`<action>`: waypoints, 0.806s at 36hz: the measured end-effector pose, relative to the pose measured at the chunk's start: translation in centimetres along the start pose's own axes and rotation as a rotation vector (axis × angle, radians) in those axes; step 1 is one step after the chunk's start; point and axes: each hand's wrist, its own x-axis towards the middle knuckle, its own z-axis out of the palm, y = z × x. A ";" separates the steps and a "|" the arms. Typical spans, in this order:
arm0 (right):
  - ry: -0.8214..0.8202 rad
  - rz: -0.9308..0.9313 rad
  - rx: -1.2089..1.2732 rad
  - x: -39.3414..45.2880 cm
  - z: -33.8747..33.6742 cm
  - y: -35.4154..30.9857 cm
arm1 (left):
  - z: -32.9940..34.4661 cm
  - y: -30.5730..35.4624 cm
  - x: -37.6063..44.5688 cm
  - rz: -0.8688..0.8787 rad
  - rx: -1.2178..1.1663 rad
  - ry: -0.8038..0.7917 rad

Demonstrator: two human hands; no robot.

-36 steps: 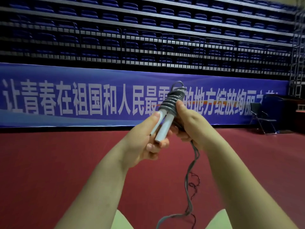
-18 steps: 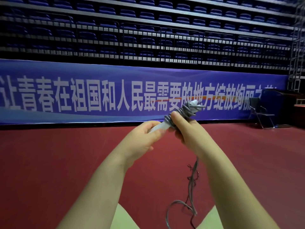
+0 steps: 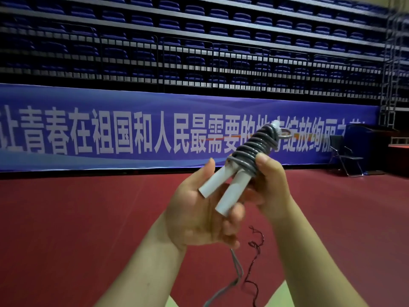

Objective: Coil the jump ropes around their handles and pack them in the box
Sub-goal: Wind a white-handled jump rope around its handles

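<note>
Bundle of two white handles [image 3: 223, 189] raised and tilted upward since the earlier frame, red floor [image 3: 88, 218] spread below, left hand [image 3: 199, 216] cupped beneath handles, right hand [image 3: 269, 180] pinched on grey rope coil [image 3: 252, 149], loose rope tail [image 3: 236, 273] hung toward floor.

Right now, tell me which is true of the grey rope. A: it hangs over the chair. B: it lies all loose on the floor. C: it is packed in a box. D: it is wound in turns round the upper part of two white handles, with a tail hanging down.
D: the grey rope coils round the two white handles, and its tail trails below the hands.
</note>
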 end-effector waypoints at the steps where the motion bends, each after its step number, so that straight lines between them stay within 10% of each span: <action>1: 0.018 0.009 -0.043 0.1 0.0 -0.1 | -0.1 0.1 0.0 -0.012 -0.056 -0.025; 4: 0.037 0.072 -0.172 0.3 -0.4 -0.5 | -0.6 0.5 0.2 -0.075 -0.195 -0.064; 9: -0.049 0.127 -0.207 -0.2 -1.4 -0.9 | 1.2 1.3 -0.4 -0.020 0.049 0.416; 19: 0.159 0.205 -0.292 -0.7 -0.6 0.2 | 2.6 1.1 0.7 0.037 0.541 0.801; 29: 0.214 0.179 -0.530 -1.1 -0.3 1.0 | 2.1 1.3 -0.2 -0.008 0.914 0.957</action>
